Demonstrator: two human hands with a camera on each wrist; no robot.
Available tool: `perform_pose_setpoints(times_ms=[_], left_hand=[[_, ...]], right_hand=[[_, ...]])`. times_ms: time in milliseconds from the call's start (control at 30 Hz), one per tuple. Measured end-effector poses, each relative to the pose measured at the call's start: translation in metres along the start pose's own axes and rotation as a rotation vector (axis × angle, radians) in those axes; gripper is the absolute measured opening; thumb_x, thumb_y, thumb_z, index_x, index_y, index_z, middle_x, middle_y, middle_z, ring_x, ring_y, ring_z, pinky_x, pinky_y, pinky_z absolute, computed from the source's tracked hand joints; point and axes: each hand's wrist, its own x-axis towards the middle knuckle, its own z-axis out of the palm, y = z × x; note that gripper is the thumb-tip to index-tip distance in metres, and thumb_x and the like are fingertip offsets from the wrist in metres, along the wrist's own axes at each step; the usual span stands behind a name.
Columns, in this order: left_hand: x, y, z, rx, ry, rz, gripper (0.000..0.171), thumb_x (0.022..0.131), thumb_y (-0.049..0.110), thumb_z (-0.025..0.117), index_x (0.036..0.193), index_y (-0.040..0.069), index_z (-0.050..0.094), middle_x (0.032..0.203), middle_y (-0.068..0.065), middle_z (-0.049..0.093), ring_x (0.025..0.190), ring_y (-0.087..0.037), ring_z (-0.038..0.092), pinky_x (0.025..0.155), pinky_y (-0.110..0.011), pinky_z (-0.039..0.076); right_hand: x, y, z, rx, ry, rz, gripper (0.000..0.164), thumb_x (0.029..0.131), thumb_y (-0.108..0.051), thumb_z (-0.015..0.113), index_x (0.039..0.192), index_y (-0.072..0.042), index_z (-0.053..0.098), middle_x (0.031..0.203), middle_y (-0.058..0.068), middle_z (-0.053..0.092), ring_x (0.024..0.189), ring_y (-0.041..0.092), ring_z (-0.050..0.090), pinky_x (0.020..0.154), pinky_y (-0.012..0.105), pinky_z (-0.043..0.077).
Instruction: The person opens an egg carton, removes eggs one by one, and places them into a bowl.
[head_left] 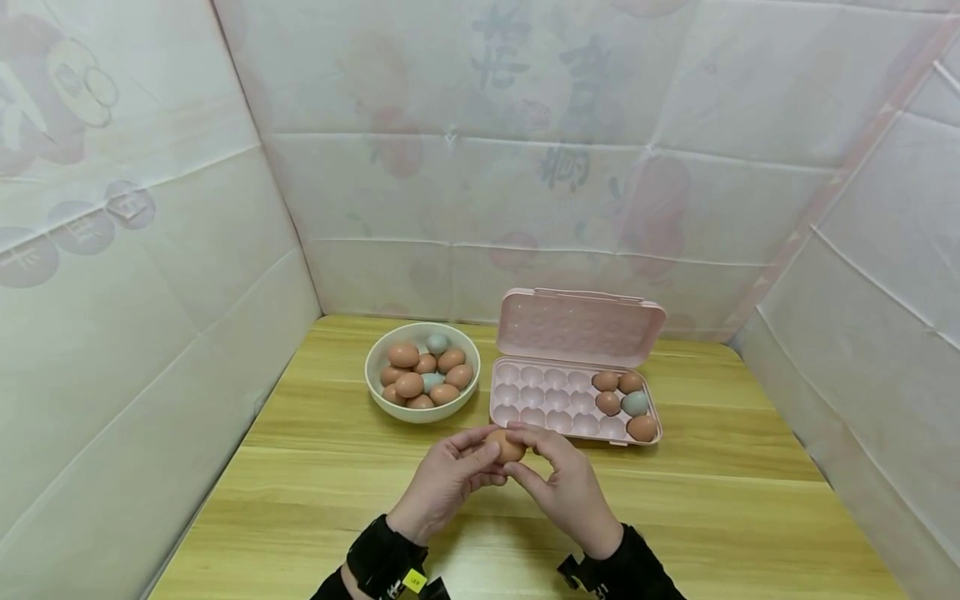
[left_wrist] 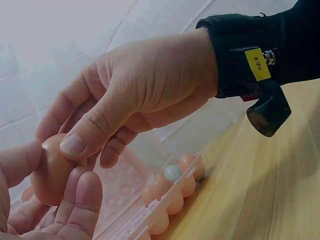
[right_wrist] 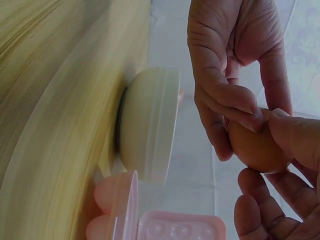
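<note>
Above the table, in front of a pink egg box (head_left: 556, 398), a brown egg (head_left: 510, 447) is held between both hands. My left hand (head_left: 447, 477) grips it from the left, thumb on its near side and fingers under it in the left wrist view. My right hand (head_left: 572, 493) pinches the same egg from the other side, its thumb pressed on the shell (left_wrist: 50, 172). The box lies with its lid (head_left: 581, 329) raised. Several brown eggs and one pale blue-green egg (head_left: 634, 404) fill wells at its right end; the other visible wells are bare.
Left of the box stands a cream bowl (head_left: 420, 416) piled with several brown eggs (head_left: 409, 384) and a couple of pale blue-green ones (head_left: 437, 343). Printed whitish sheets (head_left: 480, 200) wall the wooden table (head_left: 300, 500) at the back and both sides.
</note>
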Motion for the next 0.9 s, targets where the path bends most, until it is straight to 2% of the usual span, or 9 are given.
perform_pose_setpoints(times_ms=[100, 233, 333, 433, 667, 800, 900], left_hand=[[0.0, -0.001, -0.001, -0.005, 0.005, -0.007, 0.057, 0.106, 0.017, 0.069, 0.153, -0.009, 0.048, 0.114, -0.002, 0.076, 0.092, -0.01, 0.075, 0.085, -0.024, 0.063], [0.0, -0.001, -0.002, -0.001, 0.008, -0.006, 0.058, 0.106, 0.016, 0.069, 0.153, -0.01, 0.047, 0.114, -0.002, 0.076, 0.092, -0.011, 0.075, 0.085, -0.025, 0.063], [0.0, -0.001, -0.002, 0.006, 0.013, -0.003, 0.058, 0.106, 0.016, 0.069, 0.153, -0.01, 0.047, 0.114, -0.002, 0.077, 0.093, -0.011, 0.075, 0.085, -0.025, 0.063], [-0.001, -0.001, -0.002, 0.015, 0.027, 0.004, 0.059, 0.105, 0.016, 0.07, 0.152, -0.011, 0.047, 0.115, -0.002, 0.076, 0.092, -0.012, 0.075, 0.086, -0.026, 0.063], [-0.004, 0.003, -0.002, 0.088, 0.077, 0.043, 0.062, 0.103, 0.018, 0.074, 0.151, -0.012, 0.048, 0.116, -0.006, 0.076, 0.092, -0.013, 0.075, 0.086, -0.027, 0.063], [-0.007, 0.012, -0.007, 0.155, 0.139, 0.065, 0.061, 0.101, 0.019, 0.076, 0.15, -0.007, 0.051, 0.113, -0.006, 0.076, 0.093, -0.015, 0.075, 0.087, -0.03, 0.064], [-0.01, 0.025, -0.014, 0.235, 0.184, 0.111, 0.059, 0.099, 0.018, 0.079, 0.148, -0.003, 0.056, 0.112, -0.007, 0.077, 0.093, -0.016, 0.076, 0.087, -0.031, 0.064]], right_hand=[[-0.001, -0.001, -0.001, -0.006, -0.009, 0.013, 0.053, 0.08, 0.001, 0.09, 0.129, -0.008, 0.072, 0.13, 0.012, 0.075, 0.117, 0.025, 0.072, 0.098, 0.015, 0.054], [-0.002, -0.002, -0.002, -0.015, -0.026, 0.035, 0.051, 0.081, -0.001, 0.09, 0.128, -0.008, 0.073, 0.132, 0.01, 0.075, 0.116, 0.024, 0.072, 0.088, 0.028, 0.061], [-0.002, -0.002, -0.002, -0.03, -0.034, 0.035, 0.051, 0.081, -0.002, 0.09, 0.129, -0.008, 0.072, 0.132, 0.01, 0.075, 0.115, 0.023, 0.073, 0.082, 0.035, 0.063], [-0.003, -0.002, -0.002, -0.033, -0.042, 0.036, 0.052, 0.082, -0.003, 0.09, 0.131, -0.008, 0.071, 0.132, 0.011, 0.074, 0.115, 0.023, 0.073, 0.081, 0.036, 0.063], [-0.004, 0.0, -0.004, -0.025, -0.05, 0.044, 0.054, 0.083, -0.003, 0.089, 0.134, -0.008, 0.07, 0.133, 0.012, 0.074, 0.118, 0.023, 0.071, 0.084, 0.032, 0.062], [-0.005, 0.004, -0.006, -0.023, -0.042, 0.038, 0.054, 0.083, 0.0, 0.088, 0.134, -0.007, 0.07, 0.133, 0.012, 0.073, 0.115, 0.023, 0.072, 0.083, 0.035, 0.062], [-0.005, 0.009, -0.009, -0.023, -0.04, 0.038, 0.053, 0.083, 0.001, 0.088, 0.132, -0.006, 0.07, 0.135, 0.012, 0.072, 0.111, 0.022, 0.072, 0.083, 0.038, 0.062]])
